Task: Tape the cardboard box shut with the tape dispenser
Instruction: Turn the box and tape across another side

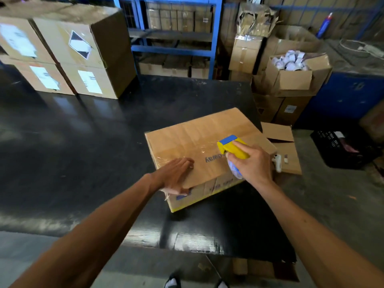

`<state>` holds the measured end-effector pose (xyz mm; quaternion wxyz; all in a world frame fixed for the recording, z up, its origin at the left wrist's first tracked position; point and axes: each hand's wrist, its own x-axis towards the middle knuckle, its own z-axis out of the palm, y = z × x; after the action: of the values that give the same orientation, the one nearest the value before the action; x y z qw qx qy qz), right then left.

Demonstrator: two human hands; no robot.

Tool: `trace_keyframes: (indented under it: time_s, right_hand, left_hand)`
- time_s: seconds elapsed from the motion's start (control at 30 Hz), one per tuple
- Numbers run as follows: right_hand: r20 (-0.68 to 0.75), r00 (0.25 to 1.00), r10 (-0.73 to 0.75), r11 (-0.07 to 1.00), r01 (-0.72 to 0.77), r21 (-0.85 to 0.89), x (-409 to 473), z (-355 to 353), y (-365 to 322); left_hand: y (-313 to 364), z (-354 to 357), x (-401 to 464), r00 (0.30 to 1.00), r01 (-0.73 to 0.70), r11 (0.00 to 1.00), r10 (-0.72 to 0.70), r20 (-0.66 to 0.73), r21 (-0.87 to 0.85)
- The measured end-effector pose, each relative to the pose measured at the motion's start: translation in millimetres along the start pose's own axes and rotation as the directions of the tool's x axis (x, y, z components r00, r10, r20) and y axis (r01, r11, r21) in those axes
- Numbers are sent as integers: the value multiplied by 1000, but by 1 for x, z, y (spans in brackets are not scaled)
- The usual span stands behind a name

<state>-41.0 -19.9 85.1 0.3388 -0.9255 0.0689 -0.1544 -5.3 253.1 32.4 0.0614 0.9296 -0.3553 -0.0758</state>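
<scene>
Both forearms reach over the black table (83,142). Left hand (175,175) lies flat, fingers extended and together, on the near-left corner of the box (197,134). Right hand (252,163) is clamped around the dispenser (233,146), which sits on the box top, right of centre. Clear tape (187,151) crosses the top between both hands.

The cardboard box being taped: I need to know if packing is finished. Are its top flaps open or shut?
Shut. The cardboard box has flat top flaps under clear tape, with the left hand pressing on them.

upside-down, blurred print on cardboard box (199,138)
</scene>
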Motion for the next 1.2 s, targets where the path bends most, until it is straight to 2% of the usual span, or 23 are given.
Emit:
trace_keyframes:
  time_s: [0.1, 0.17, 0.27, 0.4, 0.57, 0.63, 0.77, 0.9, 1.07, 1.13, 1.2]
  right_hand:
    - [-15, 1000, 4, 1000, -4, 25, 2, 10, -8]
    - [-15, 1000, 3, 999, -2, 37, 3, 12, -10]
    - [-22, 999, 28, 998, -26, 50, 5, 9, -7]
    - [-8, 991, 132, 985, -130, 113, 6, 3, -6]
    - [-6, 986, 166, 984, -165, 60, 2, -15, -6]
    - [-25, 981, 191, 979, -189, 79, 4, -20, -3]
    - [-20, 967, 253, 961, -249, 122, 7, -30, 3]
    - [-25, 952, 305, 943, -298, 150, 7, -34, 9]
    - [-9, 929, 371, 901, -358, 247, 11, -32, 3]
    - [-3, 929, 369, 898, -356, 261, 11, -30, 0]
    - [20, 929, 370, 892, -361, 272, 11, -29, -3]
  left_hand:
    - [21, 16, 10, 976, 216, 974, -216, 12, -67]
    - [34, 31, 18, 950, 310, 949, -307, 53, -57]
    - [27, 35, 21, 954, 285, 958, -287, 82, 33]
    - [-17, 16, 24, 957, 216, 963, -242, 159, 165]
    - [-39, -25, 47, 894, 263, 884, -374, 247, 385]
    - [-21, -25, 65, 883, 307, 893, -396, 253, 327]
    - [38, 2, 101, 925, 288, 953, -301, 232, 89]
    - [44, 17, 106, 950, 230, 963, -254, 184, 140]
    - [5, 4, 89, 971, -21, 967, -41, 235, 255]
    - [-16, -1, 80, 960, -128, 963, 60, 275, 238]
    - [-34, -6, 74, 944, -164, 968, 98, 314, 192]
